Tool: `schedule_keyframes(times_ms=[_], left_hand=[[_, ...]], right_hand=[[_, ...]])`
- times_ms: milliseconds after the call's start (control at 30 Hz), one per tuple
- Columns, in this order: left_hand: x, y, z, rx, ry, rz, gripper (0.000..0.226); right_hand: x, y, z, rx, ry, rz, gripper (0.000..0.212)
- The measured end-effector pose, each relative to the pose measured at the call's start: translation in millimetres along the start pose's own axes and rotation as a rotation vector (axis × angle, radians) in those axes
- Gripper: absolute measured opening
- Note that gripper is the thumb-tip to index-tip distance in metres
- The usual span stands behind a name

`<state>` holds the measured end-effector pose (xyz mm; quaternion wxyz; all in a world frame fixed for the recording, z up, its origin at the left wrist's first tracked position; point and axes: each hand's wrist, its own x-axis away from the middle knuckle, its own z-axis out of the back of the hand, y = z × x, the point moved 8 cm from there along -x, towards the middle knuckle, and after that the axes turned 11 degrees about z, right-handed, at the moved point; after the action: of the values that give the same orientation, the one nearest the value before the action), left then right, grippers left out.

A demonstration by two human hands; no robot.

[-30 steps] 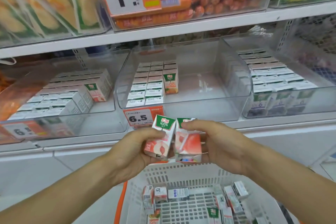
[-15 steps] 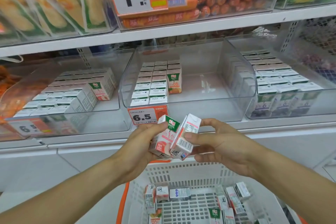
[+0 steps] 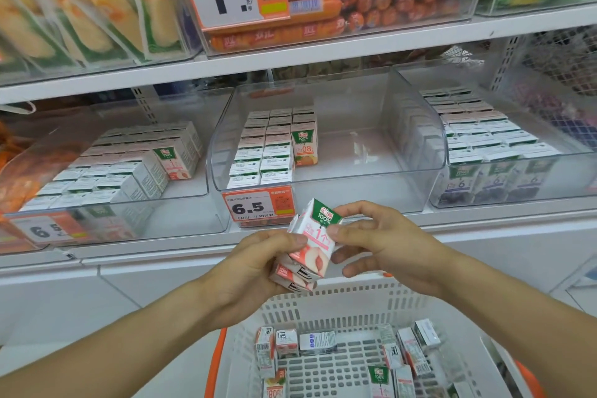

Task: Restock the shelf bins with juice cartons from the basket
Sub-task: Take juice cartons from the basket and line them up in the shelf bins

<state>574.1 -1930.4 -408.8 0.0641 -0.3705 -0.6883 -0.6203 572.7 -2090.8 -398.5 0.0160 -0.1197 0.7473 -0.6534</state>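
I saw the left hand (image 3: 255, 263) curled round a small bunch of juice cartons (image 3: 295, 275), with its thumb pressed on the side of the top one. That peach carton (image 3: 315, 242) was a little paper box with flat sides, sharp corners, a green top and a pink picture of fruit, and it sat tilted above the basket. The right hand (image 3: 384, 242) pinched its upper edge between thumb and first finger, while the other fingers were bent below and held nothing. I could not tell how many cartons were in the bunch, because the hand hid most of them. The basket (image 3: 339, 307) was white plastic with rows of little slots and an orange rim, and its bottom was cut off. More small cartons lay flat in it. The middle bin (image 3: 371, 200) was clear, smooth plastic with rounded corners, and neat rows of cartons stood at its left side. The orange price tag (image 3: 258, 205) on its front read 6.5. The far left bin looked blurry.
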Motion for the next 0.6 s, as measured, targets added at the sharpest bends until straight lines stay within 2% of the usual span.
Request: schedule_keyframes(times_ms=[133, 300, 400, 467, 533, 600], left_hand=[[-1.3, 0.0, -5.2, 0.026, -0.067, 0.021, 0.050], [-0.3, -3.4, -13.3, -0.078, -0.044, 0.032, 0.049], [-0.8, -4.2, -12.5, -0.130, 0.001, 0.030, 0.041], [-2.1, -4.2, -9.0, -0.179, 0.020, 0.017, 0.056], [-1.7, -2.7, -4.0, -0.235, 0.043, 0.007, 0.085], [1.6, 3.0, 4.5, -0.305, 0.063, -0.040, 0.090]], right_hand=[[-0.6, 1.7, -10.1, -0.063, -0.159, -0.055, 0.036], [-4.4, 3.7, -11.3, -0.073, -0.215, -0.028, 0.037], [-6.9, 2.5, -14.2, -0.023, -0.251, 0.011, 0.033], [-8.0, 0.3, -15.9, 0.033, -0.276, 0.044, 0.032], [-9.6, -2.7, -16.2, 0.092, -0.285, 0.086, 0.031], [-11.5, -7.4, -17.7, 0.148, -0.283, 0.145, 0.032]])
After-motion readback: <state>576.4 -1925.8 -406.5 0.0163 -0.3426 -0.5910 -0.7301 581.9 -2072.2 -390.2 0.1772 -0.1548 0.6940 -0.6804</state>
